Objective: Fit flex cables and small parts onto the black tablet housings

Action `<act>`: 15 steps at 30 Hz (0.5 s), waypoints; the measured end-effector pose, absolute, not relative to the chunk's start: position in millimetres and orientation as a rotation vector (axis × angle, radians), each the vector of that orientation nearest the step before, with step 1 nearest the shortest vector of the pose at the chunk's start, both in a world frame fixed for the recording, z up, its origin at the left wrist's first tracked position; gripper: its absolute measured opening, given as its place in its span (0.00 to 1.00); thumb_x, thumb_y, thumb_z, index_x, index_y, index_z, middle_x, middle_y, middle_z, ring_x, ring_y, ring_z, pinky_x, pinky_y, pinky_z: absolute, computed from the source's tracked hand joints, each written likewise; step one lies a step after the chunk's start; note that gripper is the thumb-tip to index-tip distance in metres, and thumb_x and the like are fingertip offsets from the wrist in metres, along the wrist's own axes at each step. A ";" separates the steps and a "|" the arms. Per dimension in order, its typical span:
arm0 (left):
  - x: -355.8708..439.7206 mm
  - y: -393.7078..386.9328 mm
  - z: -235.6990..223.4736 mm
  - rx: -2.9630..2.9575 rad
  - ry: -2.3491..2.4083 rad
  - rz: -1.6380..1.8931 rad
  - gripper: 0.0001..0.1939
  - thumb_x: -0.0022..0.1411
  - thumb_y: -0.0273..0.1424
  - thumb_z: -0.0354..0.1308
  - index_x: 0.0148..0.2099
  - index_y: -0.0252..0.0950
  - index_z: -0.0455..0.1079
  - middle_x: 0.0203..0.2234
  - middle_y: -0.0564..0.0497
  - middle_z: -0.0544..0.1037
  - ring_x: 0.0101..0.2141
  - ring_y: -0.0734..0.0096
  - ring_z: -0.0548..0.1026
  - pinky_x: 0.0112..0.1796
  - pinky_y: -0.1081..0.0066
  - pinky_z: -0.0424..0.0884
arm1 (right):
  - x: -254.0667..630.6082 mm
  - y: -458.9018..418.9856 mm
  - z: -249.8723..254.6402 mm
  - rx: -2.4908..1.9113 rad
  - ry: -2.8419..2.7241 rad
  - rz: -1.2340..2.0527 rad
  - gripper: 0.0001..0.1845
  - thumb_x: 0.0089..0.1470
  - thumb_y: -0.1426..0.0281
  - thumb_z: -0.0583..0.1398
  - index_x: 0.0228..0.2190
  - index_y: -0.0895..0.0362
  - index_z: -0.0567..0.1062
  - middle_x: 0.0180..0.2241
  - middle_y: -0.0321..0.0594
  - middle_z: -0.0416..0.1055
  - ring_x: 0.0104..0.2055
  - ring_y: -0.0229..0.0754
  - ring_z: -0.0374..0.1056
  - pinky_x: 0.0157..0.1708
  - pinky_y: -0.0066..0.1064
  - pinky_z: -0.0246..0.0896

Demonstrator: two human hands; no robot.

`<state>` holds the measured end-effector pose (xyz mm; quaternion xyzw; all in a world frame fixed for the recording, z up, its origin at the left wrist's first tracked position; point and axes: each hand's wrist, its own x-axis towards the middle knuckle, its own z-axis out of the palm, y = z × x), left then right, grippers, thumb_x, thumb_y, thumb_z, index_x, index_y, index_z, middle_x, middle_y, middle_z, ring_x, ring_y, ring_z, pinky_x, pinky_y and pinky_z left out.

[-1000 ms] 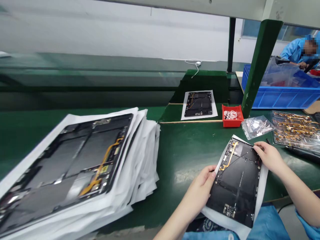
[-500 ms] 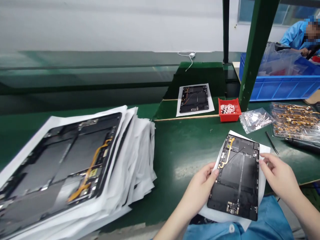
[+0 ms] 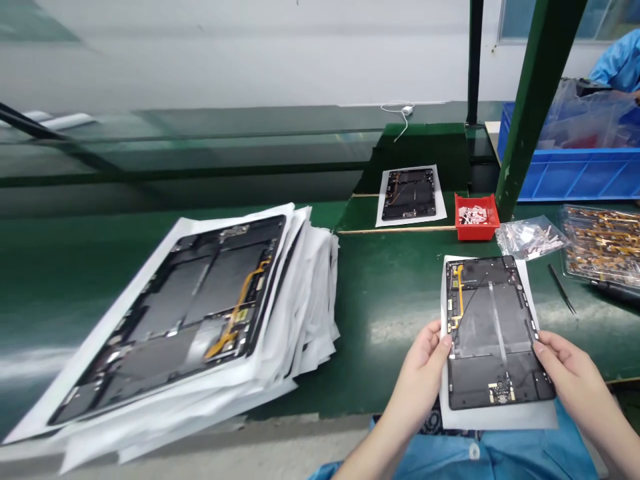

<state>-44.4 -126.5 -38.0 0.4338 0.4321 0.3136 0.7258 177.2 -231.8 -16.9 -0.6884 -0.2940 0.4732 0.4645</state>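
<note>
A black tablet housing [image 3: 485, 360] with an orange flex cable lies face up on a white sheet [image 3: 500, 419] over my lap and the bench edge. My left hand [image 3: 423, 360] grips its left side, thumb on the rim and fingers curled beneath. On the opposite side my right hand [image 3: 570, 367] pinches the right edge with its thumb on top. To the left stands a tall stack of white sheets [image 3: 305, 307], topped by another tablet housing [image 3: 200, 300] with an orange flex cable.
Farther back, a tablet housing [image 3: 410, 193] rests on a sheet. Right of it are a red bin [image 3: 476, 230] of small white parts, a plastic bag [image 3: 533, 238], a tray of flex cables [image 3: 605, 240], tweezers [image 3: 561, 289], a blue crate [image 3: 585, 173] and a green post [image 3: 537, 100]. A co-worker's blue sleeve [image 3: 620, 60] shows behind.
The held housing has turned more upright and sits squarer to me. My right hand has gone from loosely beside the edge to gripping it. The camera view has shifted left.
</note>
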 end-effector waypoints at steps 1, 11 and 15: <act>-46.8 -125.5 -37.3 0.989 1.001 0.684 0.27 0.65 0.48 0.58 0.57 0.34 0.68 0.44 0.43 0.81 0.42 0.60 0.79 0.44 0.65 0.73 | 175.9 -229.9 -14.8 -1.688 -0.731 1.148 0.29 0.55 0.48 0.62 0.45 0.59 0.81 0.38 0.46 0.80 0.39 0.50 0.76 0.43 0.36 0.71; -57.8 -116.5 -25.8 1.605 1.369 0.471 0.21 0.66 0.37 0.50 0.58 0.36 0.67 0.34 0.50 0.83 0.35 0.62 0.80 0.36 0.69 0.70 | 173.8 -244.1 -34.8 -2.059 -1.008 0.860 0.28 0.60 0.51 0.54 0.50 0.57 0.78 0.37 0.45 0.82 0.42 0.51 0.78 0.40 0.32 0.71; -61.3 -117.6 -23.6 1.733 1.387 0.391 0.20 0.65 0.35 0.50 0.58 0.37 0.65 0.35 0.52 0.81 0.28 0.66 0.77 0.33 0.69 0.68 | 168.8 -249.8 -32.7 -2.504 -1.313 0.577 0.28 0.62 0.53 0.50 0.57 0.51 0.73 0.28 0.36 0.79 0.28 0.48 0.75 0.27 0.34 0.63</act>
